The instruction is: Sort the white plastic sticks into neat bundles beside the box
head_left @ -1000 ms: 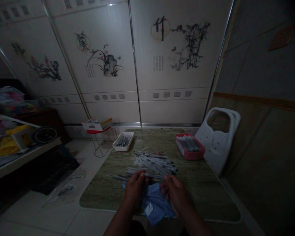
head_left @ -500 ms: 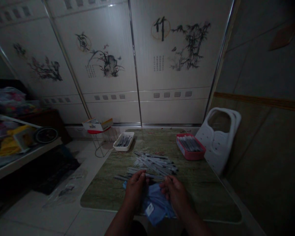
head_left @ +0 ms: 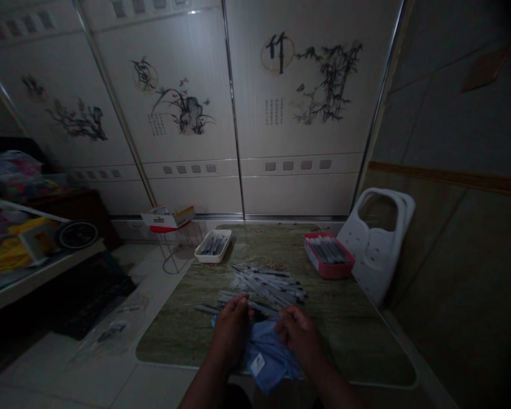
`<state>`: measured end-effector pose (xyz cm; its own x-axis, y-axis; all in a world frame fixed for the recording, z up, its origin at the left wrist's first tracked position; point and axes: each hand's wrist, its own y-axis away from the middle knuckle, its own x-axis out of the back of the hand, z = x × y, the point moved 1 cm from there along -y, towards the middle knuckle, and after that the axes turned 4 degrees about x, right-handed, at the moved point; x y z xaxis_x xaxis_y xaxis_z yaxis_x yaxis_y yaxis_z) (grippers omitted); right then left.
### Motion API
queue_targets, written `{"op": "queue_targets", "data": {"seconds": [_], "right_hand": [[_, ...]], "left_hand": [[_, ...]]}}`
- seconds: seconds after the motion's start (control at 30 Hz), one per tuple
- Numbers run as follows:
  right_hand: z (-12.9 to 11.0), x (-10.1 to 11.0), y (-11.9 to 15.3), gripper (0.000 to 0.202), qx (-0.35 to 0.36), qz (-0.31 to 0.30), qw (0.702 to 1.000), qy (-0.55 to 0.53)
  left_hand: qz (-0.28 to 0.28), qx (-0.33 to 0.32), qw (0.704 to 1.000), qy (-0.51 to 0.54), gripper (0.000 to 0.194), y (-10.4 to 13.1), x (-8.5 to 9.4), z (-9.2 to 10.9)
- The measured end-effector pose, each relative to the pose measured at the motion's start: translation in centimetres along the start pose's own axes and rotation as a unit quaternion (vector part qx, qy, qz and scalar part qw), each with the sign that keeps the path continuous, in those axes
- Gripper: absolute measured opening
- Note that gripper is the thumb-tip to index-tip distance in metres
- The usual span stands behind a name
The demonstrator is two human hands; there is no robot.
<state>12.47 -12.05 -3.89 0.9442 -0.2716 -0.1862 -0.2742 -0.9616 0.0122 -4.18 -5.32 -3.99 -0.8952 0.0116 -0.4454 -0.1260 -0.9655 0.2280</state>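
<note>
1. Slight shift: your right hand (head_left: 301, 335) dips, tipping the slim pen (head_left: 264, 309).
2. Your left hand (head_left: 230, 328) and right appear to pinch its opposite ends, near the blue cloth (head_left: 271, 344), facing the pile of pens (head_left: 269, 283) on the bench (head_left: 349, 324).
3. Looks like single-pen handling; the next move calls for steady fingertips.

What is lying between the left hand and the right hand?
In the head view, a cloth lies between the left hand and right hand; a pen shows just beyond it, though whether held is unclear.
</note>
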Motion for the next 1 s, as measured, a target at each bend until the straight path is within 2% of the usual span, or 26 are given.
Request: {"op": "queue_targets", "data": {"seconds": [0.17, 0.27, 0.4, 0.67, 0.87, 1.0], "right_hand": [[-0.5, -0.5, 0.1, 0.040, 0.010, -0.055, 0.994, 0.090], [-0.8, -0.9, 0.2, 0.043, 0.021, -0.094, 0.989, 0.109], [-1.2, -1.0, 0.1, 0.050, 0.018, -0.116, 0.987, 0.114], [-0.8, -1.1, 0.0, 0.051, -0.010, -0.145, 0.986, 0.087], [-1.1, -1.4, -0.2, 0.043, 0.027, -0.157, 0.984, 0.085], [-1.1, -1.3, -0.3, 0.042, 0.018, -0.164, 0.984, 0.074]], "left_hand": [[-0.017, 0.003, 1.000, 0.024, 0.046, 0.4, -0.3, 0.4], [-0.055, 0.006, 0.996, 0.071, 0.047, 0.8, -0.2, 0.9], [-0.107, 0.018, 0.989, 0.104, 0.043, 1.1, 0.0, 1.4], [-0.089, 0.018, 0.988, 0.123, 0.023, 0.8, 0.3, 0.9], [-0.084, 0.004, 0.991, 0.099, 0.025, 0.7, 0.3, 0.5], [-0.079, -0.007, 0.994, 0.074, 0.029, 0.7, 0.1, 0.6]]}}
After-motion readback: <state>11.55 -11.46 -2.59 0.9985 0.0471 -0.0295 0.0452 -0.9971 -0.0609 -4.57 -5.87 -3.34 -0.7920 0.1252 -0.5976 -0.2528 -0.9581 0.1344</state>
